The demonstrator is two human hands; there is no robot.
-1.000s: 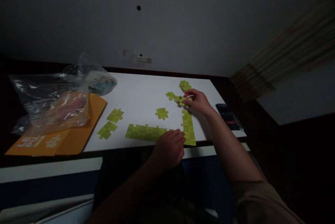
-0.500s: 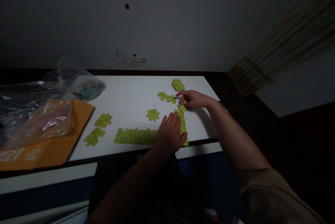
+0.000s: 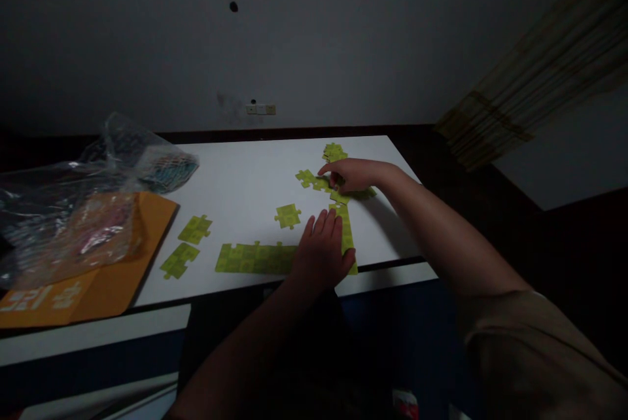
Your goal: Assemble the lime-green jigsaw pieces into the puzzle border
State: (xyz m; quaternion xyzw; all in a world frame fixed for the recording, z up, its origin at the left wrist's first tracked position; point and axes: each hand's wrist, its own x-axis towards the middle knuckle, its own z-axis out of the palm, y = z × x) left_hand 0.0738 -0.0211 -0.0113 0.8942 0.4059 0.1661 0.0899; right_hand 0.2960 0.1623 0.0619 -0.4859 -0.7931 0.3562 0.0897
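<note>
- Strip (image 3: pixel 258 258) of joined yellow-green pieces lies along the near edge of the white table (image 3: pixel 245 191); its right end is hidden under the left hand (image 3: pixel 321 256).
- The left hand is flat, its fingers stretched out, and it covers also a part of the column (image 3: pixel 347 227) at the strip's right.
- The right hand (image 3: pixel 356 175) has the index finger extended and the others bent above a piece (image 3: pixel 338 197) at the column's top; whether it pinches this piece, one cannot tell.
- Another piece (image 3: pixel 366 193) is half covered by the right wrist.
- The pile (image 3: pixel 334 151) behind has knobbed, overlapping edges, too small for counting.
- On the left, the clear, wrinkled, shiny bag (image 3: pixel 105 230) covers part of the smooth orange envelope (image 3: pixel 115 286); the frame cuts both, and the bag's contents look blurred.
</note>
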